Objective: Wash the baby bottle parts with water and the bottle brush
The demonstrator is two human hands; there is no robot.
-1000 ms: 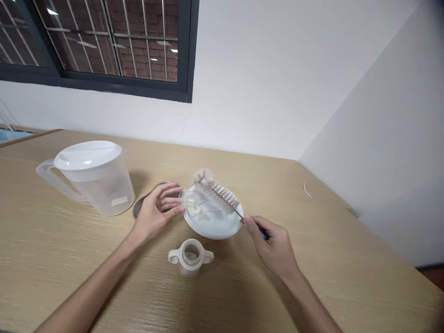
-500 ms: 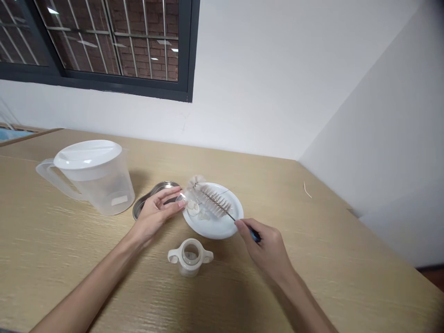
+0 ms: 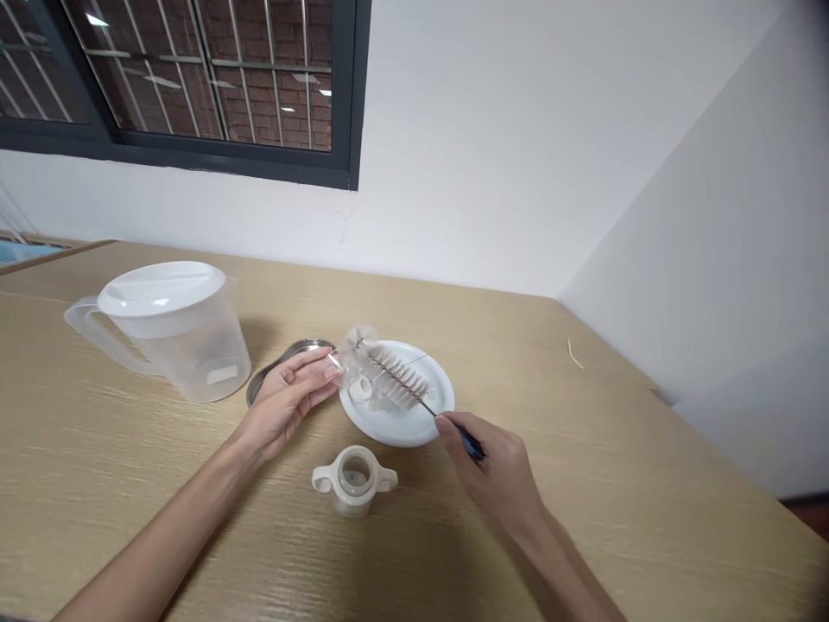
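My right hand is closed round the dark blue handle of a bottle brush, whose pale bristles reach over the white plate. My left hand pinches a clear plastic cap at the plate's left edge, beside the brush's tufted tip. Whether the bristles touch the cap, I cannot tell. On the plate lies a small white ring, with other pale pieces partly hidden under the brush. An open bottle with two white handles stands upright in front of the plate.
A lidded translucent pitcher stands on the left of the wooden table. Behind my left hand lies a curved metal tray. A thin pale strip rests at the right. A wall and barred window are behind.
My left hand has turned slightly and shifted a little left with the clear cap. The brush has moved slightly left, and more of the white ring shows.
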